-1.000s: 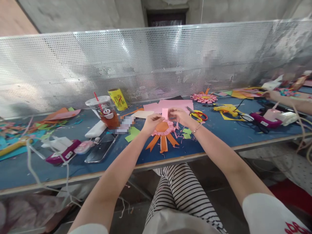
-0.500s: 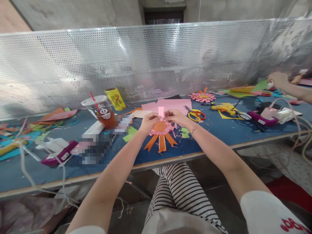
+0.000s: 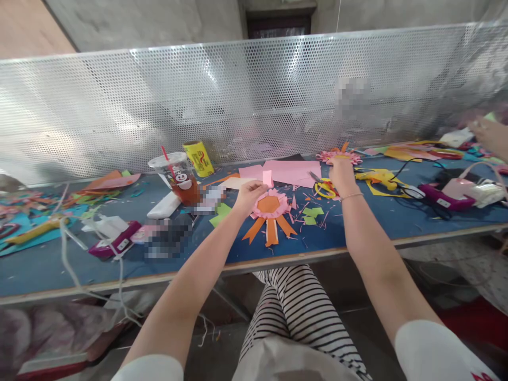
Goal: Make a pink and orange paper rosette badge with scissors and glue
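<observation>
My left hand (image 3: 251,192) pinches a small pink paper strip (image 3: 268,179) that stands up from its fingertips. Just below it on the blue table lies a paper rosette (image 3: 269,203), with an orange centre, a pleated pink rim and orange ribbon tails. My right hand (image 3: 342,172) is stretched out to the far side, over the near edge of a second pink rosette (image 3: 349,154). Its fingers are mostly hidden behind the hand, so any grip cannot be made out. Scissors (image 3: 325,189) with yellow and red handles lie just left of that wrist.
A drink cup (image 3: 184,182) with a red straw and a yellow can (image 3: 199,159) stand at back left. Pink sheets (image 3: 293,173), green scraps (image 3: 313,212) and a yellow glue gun (image 3: 379,179) with cords lie around. Another person's hand (image 3: 492,136) is at far right.
My right hand has left the pink strip and moved right and away, to the second rosette. My left hand still holds the strip. The other person's hand has shifted right.
</observation>
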`<state>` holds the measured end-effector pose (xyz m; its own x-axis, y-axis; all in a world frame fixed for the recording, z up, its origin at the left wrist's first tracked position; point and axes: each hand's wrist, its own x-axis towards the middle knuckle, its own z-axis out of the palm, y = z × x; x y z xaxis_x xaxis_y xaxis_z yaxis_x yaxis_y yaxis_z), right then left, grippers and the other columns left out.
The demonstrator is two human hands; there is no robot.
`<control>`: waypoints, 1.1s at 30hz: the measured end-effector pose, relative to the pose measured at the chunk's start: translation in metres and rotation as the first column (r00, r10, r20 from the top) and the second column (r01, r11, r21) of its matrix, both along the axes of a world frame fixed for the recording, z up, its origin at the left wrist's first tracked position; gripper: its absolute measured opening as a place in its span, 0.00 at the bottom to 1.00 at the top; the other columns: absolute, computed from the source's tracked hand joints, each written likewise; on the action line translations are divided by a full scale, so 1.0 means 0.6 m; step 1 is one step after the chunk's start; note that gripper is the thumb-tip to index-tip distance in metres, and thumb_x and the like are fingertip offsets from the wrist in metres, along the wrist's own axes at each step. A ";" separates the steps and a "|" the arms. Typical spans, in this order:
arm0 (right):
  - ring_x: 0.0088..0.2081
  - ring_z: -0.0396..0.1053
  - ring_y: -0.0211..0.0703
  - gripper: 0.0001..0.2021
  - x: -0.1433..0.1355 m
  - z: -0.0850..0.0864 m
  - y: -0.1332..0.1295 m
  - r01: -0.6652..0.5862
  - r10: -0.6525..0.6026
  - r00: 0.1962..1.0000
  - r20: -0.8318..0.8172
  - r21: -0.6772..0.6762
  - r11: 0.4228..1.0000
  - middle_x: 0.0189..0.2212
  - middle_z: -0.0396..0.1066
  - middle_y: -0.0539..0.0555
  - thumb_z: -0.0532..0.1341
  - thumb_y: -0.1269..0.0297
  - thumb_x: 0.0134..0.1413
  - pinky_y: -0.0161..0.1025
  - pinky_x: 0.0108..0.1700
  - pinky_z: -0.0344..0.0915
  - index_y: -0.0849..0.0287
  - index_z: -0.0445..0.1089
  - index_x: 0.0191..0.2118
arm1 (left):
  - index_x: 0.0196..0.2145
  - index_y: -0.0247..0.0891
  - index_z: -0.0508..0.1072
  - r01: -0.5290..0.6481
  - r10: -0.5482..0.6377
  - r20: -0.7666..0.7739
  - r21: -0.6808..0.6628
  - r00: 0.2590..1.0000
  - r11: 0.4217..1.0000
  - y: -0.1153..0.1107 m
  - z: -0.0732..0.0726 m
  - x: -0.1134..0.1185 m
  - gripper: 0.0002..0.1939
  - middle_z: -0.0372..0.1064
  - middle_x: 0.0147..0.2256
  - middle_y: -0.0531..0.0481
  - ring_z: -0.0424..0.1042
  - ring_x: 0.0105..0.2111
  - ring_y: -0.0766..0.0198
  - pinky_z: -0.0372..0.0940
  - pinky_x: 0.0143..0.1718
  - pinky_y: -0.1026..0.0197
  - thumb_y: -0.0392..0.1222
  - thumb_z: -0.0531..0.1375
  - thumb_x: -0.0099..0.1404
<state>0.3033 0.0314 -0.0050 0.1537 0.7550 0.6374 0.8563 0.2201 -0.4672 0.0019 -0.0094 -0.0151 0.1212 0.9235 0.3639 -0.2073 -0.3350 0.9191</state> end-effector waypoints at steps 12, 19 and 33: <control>0.44 0.66 0.45 0.13 -0.140 0.002 -0.035 -0.555 0.557 0.793 -0.247 0.086 0.828 0.40 0.68 0.58 0.56 0.70 0.48 0.48 0.47 0.63 0.58 0.67 0.41 | 0.26 0.36 0.74 -0.109 0.134 -0.191 0.133 0.973 0.985 -0.002 -0.002 0.000 0.13 0.70 0.26 0.50 0.67 0.28 0.66 0.62 0.32 0.63 0.47 0.66 0.45; 0.37 0.67 0.37 0.12 -0.220 -0.019 -0.060 -0.841 0.698 0.346 -0.627 0.122 0.527 0.36 0.65 0.51 0.62 0.63 0.42 0.39 0.42 0.66 0.57 0.63 0.35 | 0.25 0.35 0.73 -0.142 0.179 -0.216 0.173 0.960 0.975 -0.008 0.001 0.006 0.12 0.68 0.23 0.52 0.65 0.24 0.68 0.60 0.29 0.64 0.47 0.65 0.46; 0.29 0.65 0.34 0.14 -0.234 -0.025 -0.061 -0.794 0.585 0.277 -0.762 0.161 0.586 0.25 0.62 0.46 0.65 0.58 0.36 0.38 0.38 0.67 0.58 0.61 0.27 | 0.24 0.36 0.72 -0.118 0.181 -0.290 0.221 0.940 0.968 -0.007 -0.001 0.006 0.11 0.68 0.24 0.52 0.65 0.26 0.67 0.60 0.31 0.63 0.46 0.64 0.47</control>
